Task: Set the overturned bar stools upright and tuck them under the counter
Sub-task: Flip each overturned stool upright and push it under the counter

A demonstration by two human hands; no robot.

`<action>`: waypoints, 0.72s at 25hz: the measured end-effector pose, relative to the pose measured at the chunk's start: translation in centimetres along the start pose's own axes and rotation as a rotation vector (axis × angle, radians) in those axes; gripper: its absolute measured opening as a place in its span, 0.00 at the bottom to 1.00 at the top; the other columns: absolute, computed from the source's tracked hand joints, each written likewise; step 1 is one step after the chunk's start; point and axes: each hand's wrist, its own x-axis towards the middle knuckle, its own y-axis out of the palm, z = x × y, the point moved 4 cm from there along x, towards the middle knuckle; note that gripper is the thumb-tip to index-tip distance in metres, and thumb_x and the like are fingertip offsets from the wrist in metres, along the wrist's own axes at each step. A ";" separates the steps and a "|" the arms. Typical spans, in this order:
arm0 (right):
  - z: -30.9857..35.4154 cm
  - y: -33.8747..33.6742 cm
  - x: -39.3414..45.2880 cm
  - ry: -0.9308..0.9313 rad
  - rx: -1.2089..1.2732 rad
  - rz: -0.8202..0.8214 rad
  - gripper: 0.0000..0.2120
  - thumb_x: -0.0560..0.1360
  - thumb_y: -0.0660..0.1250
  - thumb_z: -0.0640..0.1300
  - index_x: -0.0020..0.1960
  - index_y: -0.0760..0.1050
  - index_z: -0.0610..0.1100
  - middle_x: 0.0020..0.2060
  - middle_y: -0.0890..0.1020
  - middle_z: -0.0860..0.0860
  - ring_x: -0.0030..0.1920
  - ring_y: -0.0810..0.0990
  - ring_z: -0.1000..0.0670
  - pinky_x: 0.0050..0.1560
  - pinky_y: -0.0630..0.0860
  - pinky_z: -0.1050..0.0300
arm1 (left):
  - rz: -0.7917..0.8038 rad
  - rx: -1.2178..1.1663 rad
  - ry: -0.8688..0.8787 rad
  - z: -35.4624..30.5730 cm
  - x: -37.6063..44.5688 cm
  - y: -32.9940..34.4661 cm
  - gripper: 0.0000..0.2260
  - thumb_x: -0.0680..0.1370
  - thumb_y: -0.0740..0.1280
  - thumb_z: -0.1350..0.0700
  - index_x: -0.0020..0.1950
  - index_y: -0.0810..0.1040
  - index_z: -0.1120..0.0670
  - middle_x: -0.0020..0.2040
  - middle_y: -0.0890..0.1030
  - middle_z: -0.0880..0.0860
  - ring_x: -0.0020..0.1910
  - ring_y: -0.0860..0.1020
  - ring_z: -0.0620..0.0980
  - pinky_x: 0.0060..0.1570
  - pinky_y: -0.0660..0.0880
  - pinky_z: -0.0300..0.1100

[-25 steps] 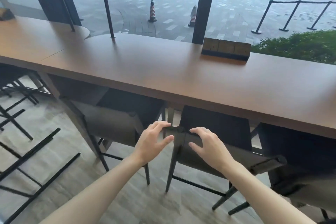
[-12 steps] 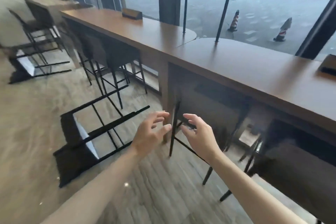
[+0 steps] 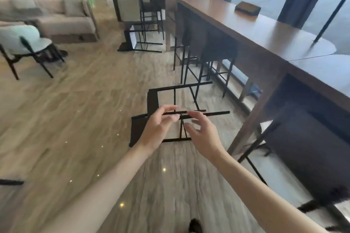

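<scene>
Head view: nearest overturned stool (image 3: 151,117) lies on its side on the floor, just beside the desk (image 3: 265,30), legs pointing toward it. Left hand (image 3: 158,131) and right hand (image 3: 203,134): grip loosely wide, empty, prob. not touching yet (blurry). Thin metal frame, stiff, likely light-ish but awkward; take seat edge plus a leg rail. Second tipped stool (image 3: 132,40) farther off.

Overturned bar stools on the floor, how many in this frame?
2. The near overturned stool lies on its side just ahead of both open hands. The far overturned stool lies near the counter's far end. Others may lie out of frame.
</scene>
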 end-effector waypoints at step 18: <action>4.4 16.2 26.3 0.103 0.219 0.196 0.17 0.77 0.64 0.46 0.66 0.74 0.50 0.59 0.79 0.59 0.55 0.78 0.64 0.46 0.70 0.72 | -0.261 -0.104 -0.194 7.6 19.2 -18.3 0.17 0.70 0.64 0.42 0.55 0.80 0.44 0.49 0.83 0.37 0.55 0.81 0.42 0.55 0.76 0.43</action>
